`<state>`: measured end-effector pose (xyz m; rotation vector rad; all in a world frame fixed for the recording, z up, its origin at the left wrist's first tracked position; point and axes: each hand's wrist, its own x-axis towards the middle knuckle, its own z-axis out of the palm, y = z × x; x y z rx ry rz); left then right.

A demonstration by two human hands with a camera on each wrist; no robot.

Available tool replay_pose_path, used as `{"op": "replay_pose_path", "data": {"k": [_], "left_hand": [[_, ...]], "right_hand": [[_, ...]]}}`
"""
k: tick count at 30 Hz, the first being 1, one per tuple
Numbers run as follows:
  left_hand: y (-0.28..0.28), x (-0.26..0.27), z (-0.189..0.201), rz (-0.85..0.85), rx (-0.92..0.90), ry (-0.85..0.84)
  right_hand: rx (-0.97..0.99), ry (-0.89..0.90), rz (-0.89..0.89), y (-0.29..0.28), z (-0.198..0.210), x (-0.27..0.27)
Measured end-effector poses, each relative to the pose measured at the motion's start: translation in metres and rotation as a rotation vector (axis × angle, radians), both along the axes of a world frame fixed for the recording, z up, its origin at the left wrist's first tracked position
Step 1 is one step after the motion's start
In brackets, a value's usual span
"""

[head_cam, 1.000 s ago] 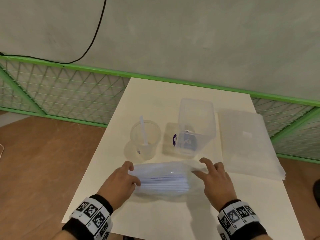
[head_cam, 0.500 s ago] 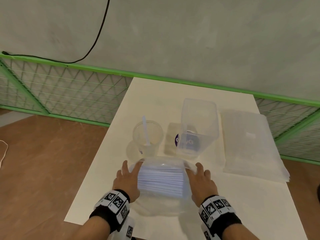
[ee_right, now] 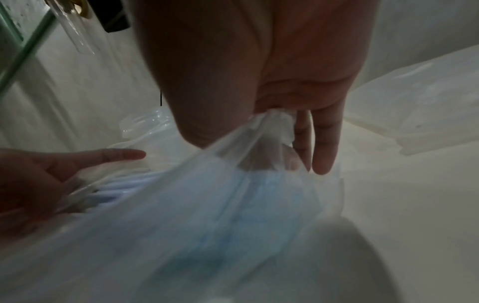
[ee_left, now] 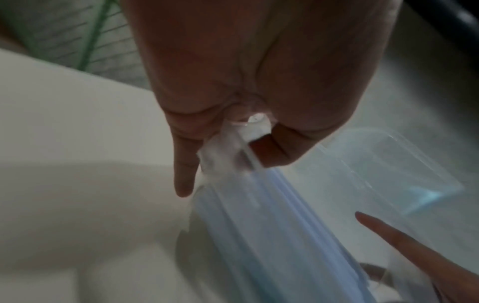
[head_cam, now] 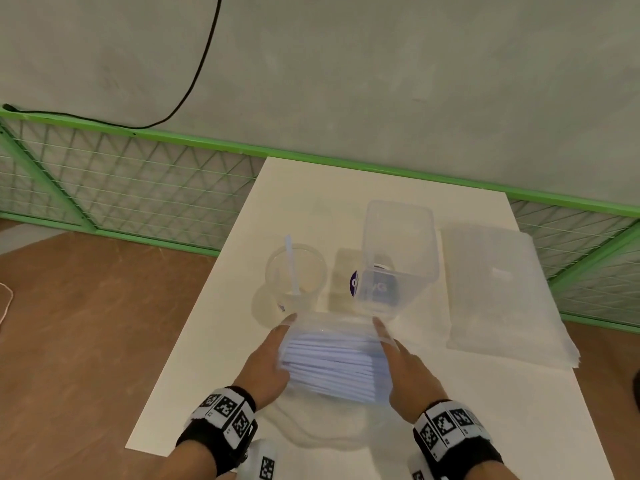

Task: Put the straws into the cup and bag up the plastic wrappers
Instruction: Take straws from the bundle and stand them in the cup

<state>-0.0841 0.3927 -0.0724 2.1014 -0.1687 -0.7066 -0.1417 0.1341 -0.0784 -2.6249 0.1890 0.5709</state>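
Note:
A clear plastic pack of white wrapped straws [head_cam: 332, 365] hangs just above the near part of the white table [head_cam: 311, 188]. My left hand [head_cam: 273, 355] pinches the pack's left end [ee_left: 228, 151] between thumb and curled fingers. My right hand [head_cam: 401, 362] grips the bunched right end [ee_right: 272, 127]. The index finger [head_cam: 287, 323] of each hand points forward. Behind the pack stands a clear cup [head_cam: 294, 275] with one straw [head_cam: 291, 265] in it. The straws' ends [ee_right: 122, 186] show through the film.
A tall clear box [head_cam: 398, 251] stands to the right of the cup, with a purple-labelled thing behind and inside it. A flat stack of clear plastic bags [head_cam: 498, 292] lies at the table's right. A green mesh fence [head_cam: 138, 188] runs behind the table.
Both hands went from resting on the pack as it lay on the table to gripping its two ends. The pack is now lifted and pulled nearer to me.

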Motion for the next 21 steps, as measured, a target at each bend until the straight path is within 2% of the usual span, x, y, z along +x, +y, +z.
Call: {"op": "replay_pose_path", "data": {"k": [3,5,9,11,16,19,21], "left_hand": [[-0.001,-0.005,0.002,-0.066,0.025,-0.09],[-0.003,-0.007,0.011,-0.104,0.045,-0.142],[-0.012,-0.016,0.032,-0.122,0.047,-0.353],[-0.013,-0.021,0.029,-0.149,0.1,-0.371],[-0.012,-0.03,0.017,-0.236,0.378,-0.28],[-0.017,-0.028,0.018,-0.259,0.487,-0.258],[-0.02,-0.023,0.02,-0.27,0.499,-0.243]], "right_hand": [[0.019,0.009,-0.013,-0.011,0.003,-0.006],[0.049,-0.068,-0.026,-0.016,0.01,-0.005],[0.005,-0.236,-0.128,-0.025,0.034,-0.012],[-0.028,-0.203,-0.157,-0.027,0.037,-0.022],[-0.183,0.028,-0.046,-0.032,0.019,-0.034],[-0.177,0.084,-0.03,-0.035,0.022,-0.03],[-0.172,0.104,-0.011,-0.036,0.027,-0.025]]}}
